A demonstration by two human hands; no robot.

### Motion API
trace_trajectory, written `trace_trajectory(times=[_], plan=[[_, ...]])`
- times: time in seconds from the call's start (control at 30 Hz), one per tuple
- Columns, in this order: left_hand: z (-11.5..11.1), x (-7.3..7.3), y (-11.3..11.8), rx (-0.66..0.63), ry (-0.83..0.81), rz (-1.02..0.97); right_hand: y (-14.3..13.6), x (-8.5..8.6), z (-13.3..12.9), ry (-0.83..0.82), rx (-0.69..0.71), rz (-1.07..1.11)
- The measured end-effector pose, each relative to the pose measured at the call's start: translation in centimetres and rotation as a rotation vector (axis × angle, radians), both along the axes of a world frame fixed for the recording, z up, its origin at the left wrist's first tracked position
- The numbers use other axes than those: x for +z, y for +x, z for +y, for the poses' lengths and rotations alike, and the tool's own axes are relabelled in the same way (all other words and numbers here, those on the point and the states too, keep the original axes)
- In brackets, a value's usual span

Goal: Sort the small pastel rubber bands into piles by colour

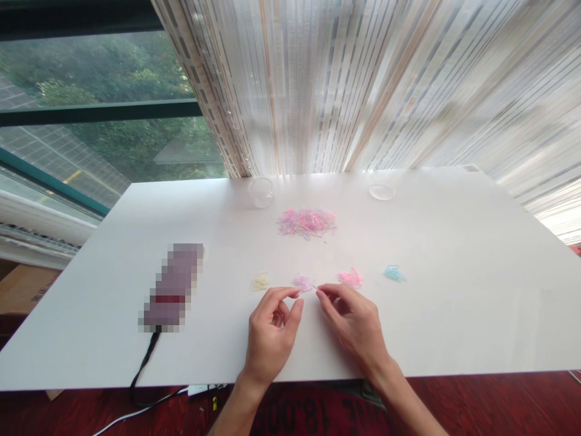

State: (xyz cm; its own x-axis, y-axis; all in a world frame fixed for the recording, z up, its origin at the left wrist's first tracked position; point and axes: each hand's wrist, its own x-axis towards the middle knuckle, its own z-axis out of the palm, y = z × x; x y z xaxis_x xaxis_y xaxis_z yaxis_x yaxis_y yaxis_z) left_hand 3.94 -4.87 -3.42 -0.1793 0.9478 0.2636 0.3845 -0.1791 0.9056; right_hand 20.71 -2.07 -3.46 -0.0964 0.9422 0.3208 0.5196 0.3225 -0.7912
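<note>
A small purple pile of thin rubber-band-like loops (302,282) lies just beyond my fingertips on the white table. My left hand (273,327) is curled in front of it, with a gap between thumb and index finger and nothing visible between them. The thumb and index finger of my right hand (351,318) are pinched at the pile's right edge, on what looks like one thin purple loop. Pale yellow loops (261,281) lie to the left of the purple ones. Pink loops (350,278) sit just beyond my right hand, and turquoise loops (394,273) lie farther right.
A larger mixed pile of pastel loops (307,223) lies farther back. Behind it stand a clear round container (261,192) and a clear lid (382,192). A blurred-out purple object (175,287) with a black strap lies at left. Curtains (308,85) hang along the table's back edge.
</note>
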Motion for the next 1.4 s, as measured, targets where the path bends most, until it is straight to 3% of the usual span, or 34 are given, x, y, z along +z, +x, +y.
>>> trace_trajectory(times=[0.17, 0.47, 0.73, 0.87, 1.0, 1.17, 1.3, 1.4], plan=[[0.1, -0.1, 0.0, 0.017, 0.005, 0.013, -0.7, -0.8, 0.5, 0.03, -0.052, -0.101], [0.1, -0.1, -0.1, 0.006, -0.001, -0.005, -0.7, -1.4, 0.4, 0.1, -0.003, -0.181], [-0.1, 0.1, -0.1, 0.009, -0.072, -0.025, 0.6, -0.7, -0.1, 0.044, 0.057, -0.115], [0.3, 1.2, -0.9, -0.066, -0.172, 0.011, 2.3, -0.2, -0.9, 0.025, 0.127, -0.09], [2.4, 3.3, -2.1, -0.141, -0.075, 0.189, 3.6, -0.4, -1.6, 0.047, 0.138, -0.066], [7.3, 5.4, -2.7, -0.218, -0.04, 0.497, 3.8, -0.5, -1.6, 0.053, 0.103, -0.01], [11.4, 5.8, -2.0, -0.257, -0.163, 0.889, 3.9, -0.2, -1.5, 0.016, 0.087, 0.036], [13.8, 5.4, -1.5, -0.253, -0.181, 0.971, 4.0, 0.0, -1.5, 0.01, 0.082, 0.052]])
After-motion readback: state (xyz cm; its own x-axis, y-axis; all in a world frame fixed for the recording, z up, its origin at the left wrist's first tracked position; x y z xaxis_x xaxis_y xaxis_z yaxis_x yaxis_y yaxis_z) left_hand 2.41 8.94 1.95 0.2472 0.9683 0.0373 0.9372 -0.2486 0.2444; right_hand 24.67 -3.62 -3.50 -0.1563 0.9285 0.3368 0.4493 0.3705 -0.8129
